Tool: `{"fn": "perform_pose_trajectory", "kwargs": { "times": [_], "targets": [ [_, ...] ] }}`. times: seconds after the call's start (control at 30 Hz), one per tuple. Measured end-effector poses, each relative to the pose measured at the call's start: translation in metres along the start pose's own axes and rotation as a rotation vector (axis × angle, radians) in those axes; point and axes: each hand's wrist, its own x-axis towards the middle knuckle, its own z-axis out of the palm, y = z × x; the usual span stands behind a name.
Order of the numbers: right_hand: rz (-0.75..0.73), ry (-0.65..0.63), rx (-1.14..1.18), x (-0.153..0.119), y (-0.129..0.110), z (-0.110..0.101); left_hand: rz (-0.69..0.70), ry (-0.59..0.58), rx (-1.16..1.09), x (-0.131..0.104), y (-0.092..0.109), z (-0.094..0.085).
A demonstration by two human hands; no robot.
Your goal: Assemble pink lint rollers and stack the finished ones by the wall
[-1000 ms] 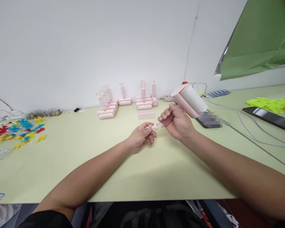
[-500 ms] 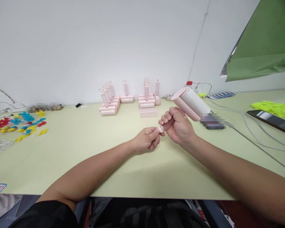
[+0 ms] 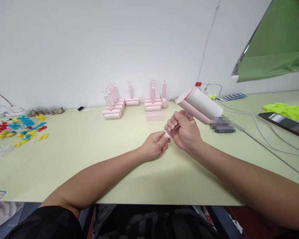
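Observation:
A pink lint roller (image 3: 200, 106) with a white roll is held tilted above the table, its head up and to the right. My right hand (image 3: 186, 131) is wrapped round its translucent pink handle. At the lower end of that handle, my left hand (image 3: 155, 146) pinches the small pale pink end piece (image 3: 168, 134) between thumb and fingers. Both hands are close together over the middle of the table. The fingers partly hide the handle.
Several pink rollers (image 3: 112, 116) stand along the wall, with a clear pink cover (image 3: 155, 116) before them. Colourful pieces (image 3: 27, 122) lie left. Right are a blurred dark object (image 3: 223, 125), cables, a phone (image 3: 285, 124), yellow-green pieces (image 3: 286, 109) and a red-capped bottle (image 3: 198, 84).
The roller has shifted slightly left, and more of its handle shows above my right hand. Both hands keep their hold. The whole view has shifted a little.

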Motion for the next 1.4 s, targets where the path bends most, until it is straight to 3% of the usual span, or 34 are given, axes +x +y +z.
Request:
{"fn": "perform_pose_trajectory", "kwargs": {
  "times": [0.13, 0.27, 0.4, 0.7, 0.87, 0.93, 1.07, 1.1, 1.23, 1.3, 1.4],
  "targets": [
    [0.021, 0.102, -0.021, 0.005, 0.010, -0.004, 0.107, 0.214, 0.488, -0.001, -0.007, 0.002],
    [0.012, 0.103, -0.054, 0.007, 0.014, -0.007, 0.083, 0.255, 0.638, -0.002, -0.007, 0.003],
    [-0.012, 0.100, -0.099, 0.006, 0.013, -0.008, 0.073, 0.229, 0.616, -0.002, -0.006, 0.004],
    [0.028, 0.110, -0.031, 0.005, 0.009, -0.004, 0.024, 0.081, 0.275, 0.000, -0.009, 0.002],
    [0.023, 0.098, -0.056, 0.007, 0.008, -0.007, 0.060, 0.158, 0.436, 0.002, -0.008, 0.009],
    [0.031, 0.097, -0.081, 0.011, 0.009, -0.012, 0.067, 0.099, 0.532, 0.005, -0.004, 0.007],
    [0.140, 0.084, -0.185, 0.022, 0.015, -0.026, 0.078, -0.206, 0.785, 0.023, 0.010, -0.020],
    [0.173, 0.084, -0.201, 0.025, 0.017, -0.029, 0.107, -0.182, 0.877, 0.030, 0.014, -0.032],
    [0.282, 0.029, -0.218, 0.029, 0.025, -0.042, 0.123, 0.253, 1.299, 0.061, 0.017, -0.082],
    [0.346, -0.032, -0.252, 0.028, 0.030, -0.046, 0.034, 0.299, 1.303, 0.074, 0.014, -0.099],
    [0.457, -0.123, -0.319, 0.024, 0.037, -0.051, -0.021, 0.227, 1.212, 0.083, 0.006, -0.112]
  ]
}}
